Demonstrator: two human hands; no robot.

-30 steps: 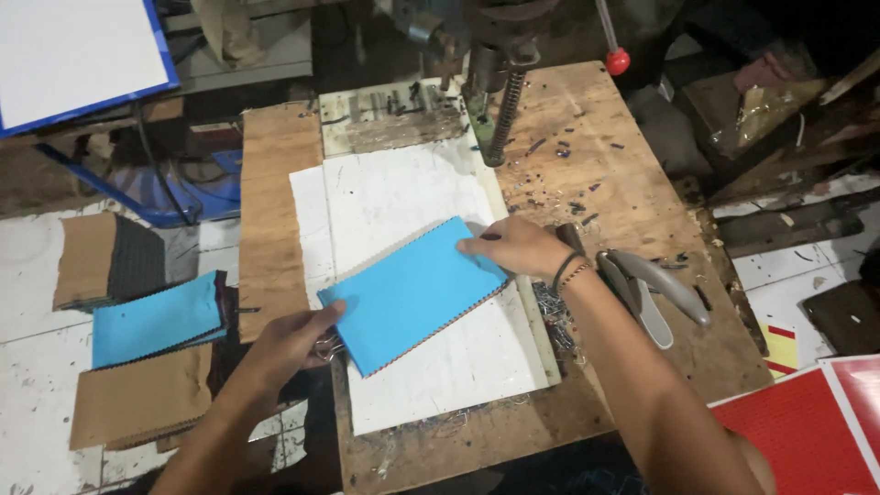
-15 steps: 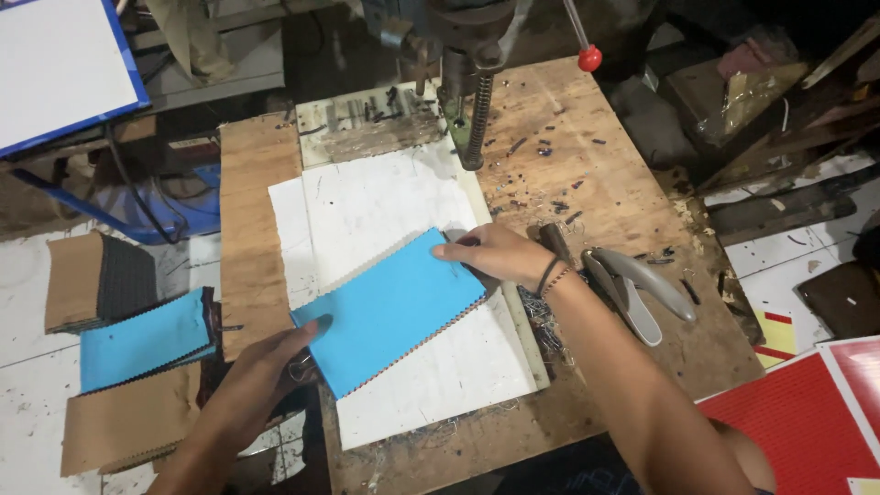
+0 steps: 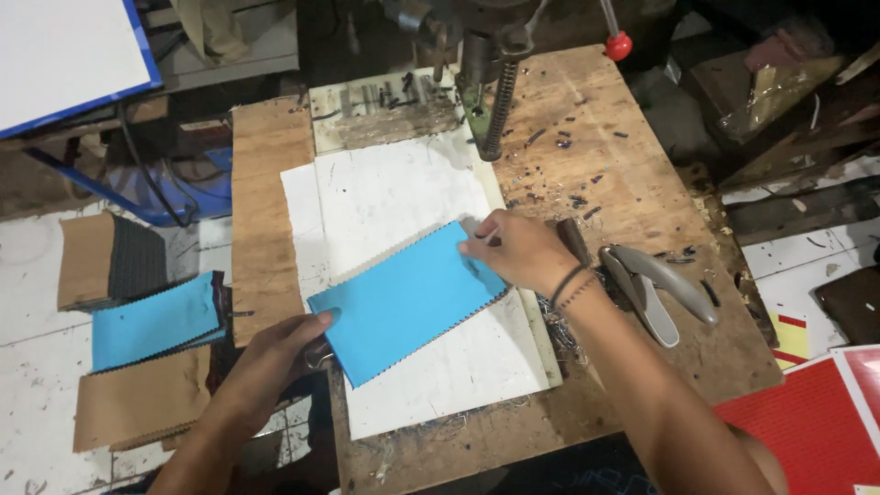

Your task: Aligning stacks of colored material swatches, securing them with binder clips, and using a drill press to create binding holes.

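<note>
Hands hold my blue sheet (image 3: 403, 298) flat on the white board (image 3: 394, 192): left hand (image 3: 275, 353) pinches its near corner, right hand (image 3: 518, 249) pinches the far edge.

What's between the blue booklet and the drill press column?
Head view: only bare white board lies between the blue booklet and the drill press column.

Drill press column (image 3: 496, 110), grey hand tool (image 3: 655, 289), red sheets (image 3: 807, 422), brown card stack (image 3: 142, 399)
</note>
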